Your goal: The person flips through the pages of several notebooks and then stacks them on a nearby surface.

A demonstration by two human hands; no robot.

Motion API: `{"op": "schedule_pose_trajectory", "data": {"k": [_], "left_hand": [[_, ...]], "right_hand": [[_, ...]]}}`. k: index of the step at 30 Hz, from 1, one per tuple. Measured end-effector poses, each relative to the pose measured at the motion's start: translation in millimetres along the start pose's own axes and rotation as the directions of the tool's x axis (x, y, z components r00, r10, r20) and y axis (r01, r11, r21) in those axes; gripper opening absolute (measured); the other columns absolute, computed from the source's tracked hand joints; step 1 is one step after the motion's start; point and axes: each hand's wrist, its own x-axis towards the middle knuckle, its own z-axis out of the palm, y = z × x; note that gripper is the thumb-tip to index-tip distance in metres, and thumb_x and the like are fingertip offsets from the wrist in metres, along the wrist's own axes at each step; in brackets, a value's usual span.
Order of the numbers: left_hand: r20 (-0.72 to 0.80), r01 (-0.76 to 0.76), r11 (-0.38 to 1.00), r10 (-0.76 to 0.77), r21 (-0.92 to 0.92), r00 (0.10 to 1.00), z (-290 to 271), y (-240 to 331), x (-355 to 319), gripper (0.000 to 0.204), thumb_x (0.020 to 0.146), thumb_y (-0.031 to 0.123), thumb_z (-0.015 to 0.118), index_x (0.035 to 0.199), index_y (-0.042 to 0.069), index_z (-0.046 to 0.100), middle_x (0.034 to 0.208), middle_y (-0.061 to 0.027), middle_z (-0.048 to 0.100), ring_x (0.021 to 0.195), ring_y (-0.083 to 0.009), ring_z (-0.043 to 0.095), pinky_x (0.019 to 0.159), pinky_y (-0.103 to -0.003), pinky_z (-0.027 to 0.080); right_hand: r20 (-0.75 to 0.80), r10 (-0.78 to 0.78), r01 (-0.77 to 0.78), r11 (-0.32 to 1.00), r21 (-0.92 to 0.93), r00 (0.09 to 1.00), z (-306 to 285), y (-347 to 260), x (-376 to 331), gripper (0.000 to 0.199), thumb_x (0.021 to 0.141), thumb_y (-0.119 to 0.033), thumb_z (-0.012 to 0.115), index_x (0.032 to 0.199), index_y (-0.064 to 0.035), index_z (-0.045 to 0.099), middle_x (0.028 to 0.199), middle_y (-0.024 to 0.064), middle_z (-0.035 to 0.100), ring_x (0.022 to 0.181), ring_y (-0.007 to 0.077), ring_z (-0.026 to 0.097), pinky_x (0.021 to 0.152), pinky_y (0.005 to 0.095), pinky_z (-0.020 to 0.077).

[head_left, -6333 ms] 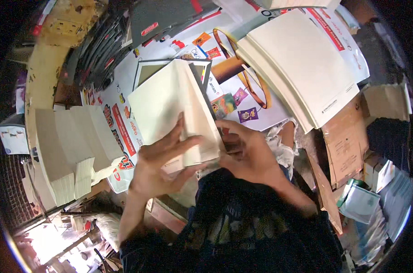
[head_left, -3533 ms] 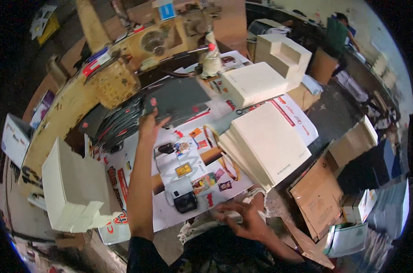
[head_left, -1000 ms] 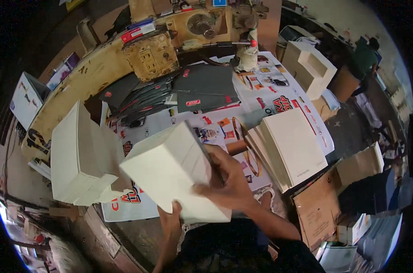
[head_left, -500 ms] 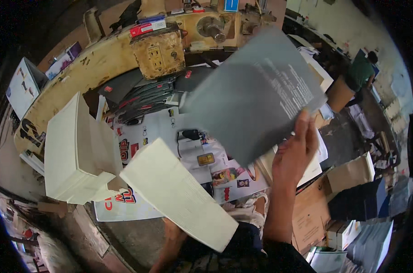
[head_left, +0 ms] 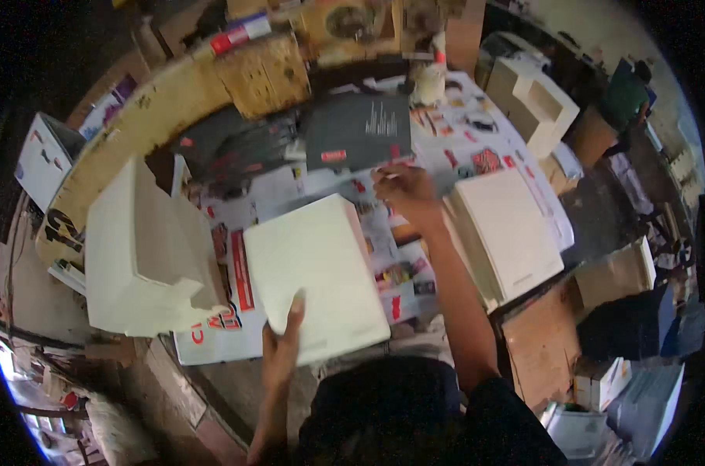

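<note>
My left hand (head_left: 284, 342) grips the near left corner of a thick cream book block (head_left: 317, 272), its thumb lying on the top face. The block is held over the printed poster sheet on the table. My right hand (head_left: 407, 192) is somewhat blurred, with loosely bent fingers and nothing visible in them. Just beyond its fingertips a dark grey book cover (head_left: 358, 132) lies flat, showing pale print and a small red label. More dark covers (head_left: 243, 151) are heaped to its left.
A tall stack of cream book blocks (head_left: 139, 248) stands at left, another block (head_left: 511, 233) lies at right. Behind is a yellowish machine body (head_left: 263, 74) with a white bottle (head_left: 428, 84) near it. Cardboard (head_left: 543, 357) lies at lower right; a person (head_left: 628, 93) is far right.
The dark cover, earlier raised in my right hand, now lies on the table, and that hand has moved left, free of it. My left hand has turned the book block flatter, broad face up.
</note>
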Motion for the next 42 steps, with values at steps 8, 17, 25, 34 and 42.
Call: {"op": "schedule_pose_trajectory", "data": {"k": [8, 17, 25, 34, 42], "left_hand": [[-0.084, 0.106, 0.69, -0.066, 0.716, 0.994, 6, 47, 8, 0.058, 0.09, 0.037, 0.071, 0.135, 0.004, 0.055, 0.121, -0.0205, 0.062, 0.118, -0.0358, 0.057, 0.104, -0.045, 0.041], [0.726, -0.731, 0.248, 0.128, 0.636, 0.676, 77, 66, -9, 0.064, 0.078, 0.029, 0.081, 0.137, 0.022, 0.059, 0.156, -0.0265, 0.026, 0.141, -0.0508, 0.03, 0.111, -0.054, 0.036], [0.842, -0.83, 0.222, 0.062, 0.511, 0.535, 70, 72, 16, 0.049, 0.082, 0.024, 0.076, 0.127, 0.01, 0.064, 0.146, -0.0367, 0.036, 0.131, -0.0531, 0.043, 0.108, -0.055, 0.041], [0.828, -0.808, 0.267, 0.058, 0.525, 0.557, 70, 72, 17, 0.051, 0.078, 0.023, 0.081, 0.125, 0.01, 0.066, 0.143, -0.0371, 0.041, 0.128, -0.0517, 0.047, 0.107, -0.054, 0.043], [0.825, -0.802, 0.272, 0.045, 0.532, 0.563, 73, 73, 17, 0.052, 0.077, 0.022, 0.082, 0.125, 0.011, 0.066, 0.144, -0.0372, 0.04, 0.128, -0.0515, 0.048, 0.106, -0.053, 0.044]], "right_hand": [[-0.032, 0.421, -0.417, 0.882, -0.219, 0.906, 18, -64, -175, 0.024, 0.1, -0.015, 0.058, 0.108, 0.0044, 0.069, 0.1, 0.0072, 0.072, 0.09, 0.0123, 0.063, 0.083, 0.027, 0.0506], [-0.265, 0.466, -0.399, 0.876, 0.271, 0.844, 30, -53, -239, 0.028, 0.101, -0.015, 0.056, 0.118, 0.005, 0.066, 0.106, 0.0115, 0.072, 0.1, 0.0143, 0.065, 0.089, 0.0301, 0.0526], [-0.202, 0.431, -0.42, 0.902, 0.097, 0.879, 18, -70, -239, 0.017, 0.092, -0.002, 0.061, 0.105, 0.0031, 0.071, 0.1, 0.0115, 0.074, 0.094, 0.0166, 0.068, 0.086, 0.0312, 0.0536], [0.038, 0.486, -0.477, 0.834, 0.278, 0.873, 13, -60, -227, 0.014, 0.089, -0.005, 0.071, 0.101, 0.0003, 0.075, 0.088, 0.0054, 0.073, 0.072, 0.0076, 0.062, 0.063, 0.0239, 0.0497], [0.068, 0.482, -0.48, 0.827, 0.294, 0.873, 10, -62, -221, 0.013, 0.085, -0.004, 0.074, 0.097, 0.0012, 0.074, 0.084, 0.0047, 0.071, 0.064, 0.0057, 0.061, 0.052, 0.0205, 0.0493]]}}
